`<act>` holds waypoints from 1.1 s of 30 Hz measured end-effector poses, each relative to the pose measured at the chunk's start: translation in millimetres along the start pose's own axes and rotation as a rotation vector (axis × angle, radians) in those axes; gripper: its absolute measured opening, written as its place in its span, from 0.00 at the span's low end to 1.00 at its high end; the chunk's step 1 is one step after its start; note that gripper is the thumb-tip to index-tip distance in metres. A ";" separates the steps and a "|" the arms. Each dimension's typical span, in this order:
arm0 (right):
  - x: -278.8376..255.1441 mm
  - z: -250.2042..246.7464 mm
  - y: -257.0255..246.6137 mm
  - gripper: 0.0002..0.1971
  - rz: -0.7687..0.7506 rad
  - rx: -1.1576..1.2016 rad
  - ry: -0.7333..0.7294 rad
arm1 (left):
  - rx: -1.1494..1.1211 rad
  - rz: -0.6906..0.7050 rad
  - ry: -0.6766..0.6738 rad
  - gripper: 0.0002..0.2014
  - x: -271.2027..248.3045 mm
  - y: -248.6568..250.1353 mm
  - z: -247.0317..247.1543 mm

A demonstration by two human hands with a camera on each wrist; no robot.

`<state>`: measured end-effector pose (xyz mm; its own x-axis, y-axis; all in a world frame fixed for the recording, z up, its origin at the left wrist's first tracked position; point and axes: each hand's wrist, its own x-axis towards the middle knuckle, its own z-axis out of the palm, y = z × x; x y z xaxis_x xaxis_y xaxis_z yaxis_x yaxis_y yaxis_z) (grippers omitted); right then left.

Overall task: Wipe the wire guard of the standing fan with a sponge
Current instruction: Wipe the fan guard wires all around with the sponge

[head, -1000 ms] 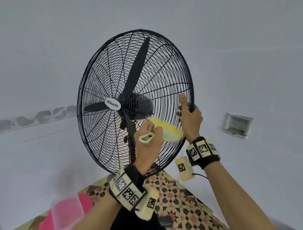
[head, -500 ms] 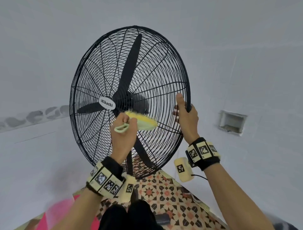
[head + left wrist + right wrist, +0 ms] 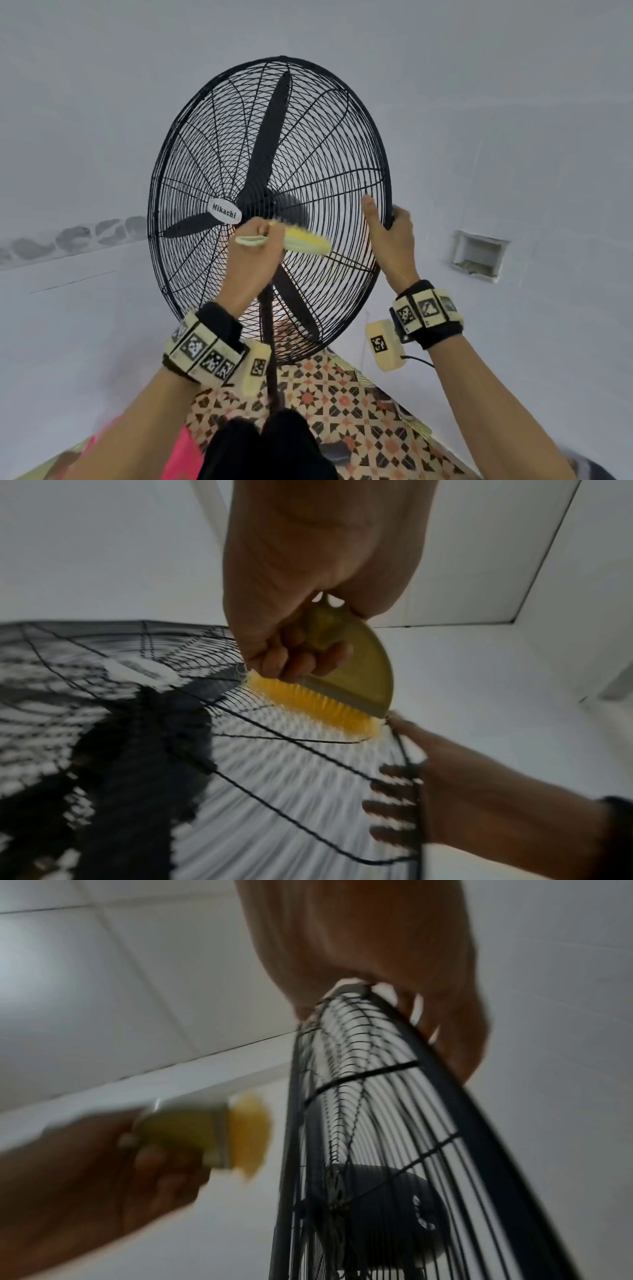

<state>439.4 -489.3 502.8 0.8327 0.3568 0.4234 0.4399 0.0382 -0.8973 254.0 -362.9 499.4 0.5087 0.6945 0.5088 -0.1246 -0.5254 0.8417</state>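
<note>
A black standing fan with a round wire guard (image 3: 212,144) fills the middle of the head view; its hub badge (image 3: 224,211) reads Mikachi. My left hand (image 3: 255,255) grips the pale green handle of a scrubber (image 3: 305,240) with yellow bristles (image 3: 315,703), held against the guard just right of the hub. My right hand (image 3: 390,236) grips the guard's right rim (image 3: 445,1064), thumb on the front wires and fingers curled behind. The scrubber (image 3: 205,1137) shows blurred in the right wrist view, close to the guard's front face.
White tiled walls stand behind the fan, with a square recess (image 3: 478,257) at the right. Below lies a patterned floor mat (image 3: 342,394), and something pink (image 3: 178,455) at the lower left. The fan's pole (image 3: 270,342) runs down between my arms.
My left hand has carried the scrubber from the guard's lower right up and left to just beside the hub. My right hand kept its grip on the rim.
</note>
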 end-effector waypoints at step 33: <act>-66.8 -45.6 76.7 0.16 -0.984 -0.326 0.148 | 0.741 0.203 -0.186 0.65 -14.8 -59.6 74.1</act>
<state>432.9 -552.8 411.4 0.0811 0.1863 0.9791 0.9967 -0.0118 -0.0804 317.0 -378.3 428.4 0.6787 0.4911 0.5461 0.3367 -0.8689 0.3629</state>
